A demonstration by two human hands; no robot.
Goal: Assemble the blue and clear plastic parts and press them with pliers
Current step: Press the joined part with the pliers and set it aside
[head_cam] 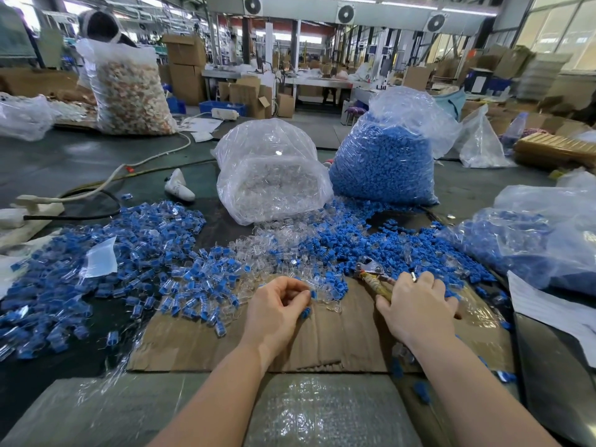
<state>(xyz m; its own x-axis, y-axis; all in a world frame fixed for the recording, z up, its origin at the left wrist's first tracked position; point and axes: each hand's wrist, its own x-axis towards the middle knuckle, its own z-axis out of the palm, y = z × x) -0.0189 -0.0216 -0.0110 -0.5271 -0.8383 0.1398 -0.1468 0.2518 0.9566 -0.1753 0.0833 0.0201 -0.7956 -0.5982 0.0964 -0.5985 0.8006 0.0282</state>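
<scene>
A factory hall with cartons surrounds a dark table [80, 162] spread with cardboard [225, 346]. At 12 o'clock lie a clear-parts bag [271, 172] and, just right, a blue-parts bag [383, 159]; loose blue parts [342, 240] and clear parts [258, 246] spill before them. Assembled pieces [96, 269] heap at 9 o'clock. The left hand [277, 304] pinches a blue part [313, 295] in curled fingers. The right hand [416, 304] grips the pliers [374, 272], head pointing to 11 o'clock.

Bare cardboard [322, 337] (parts [322, 243] beyond)
</scene>
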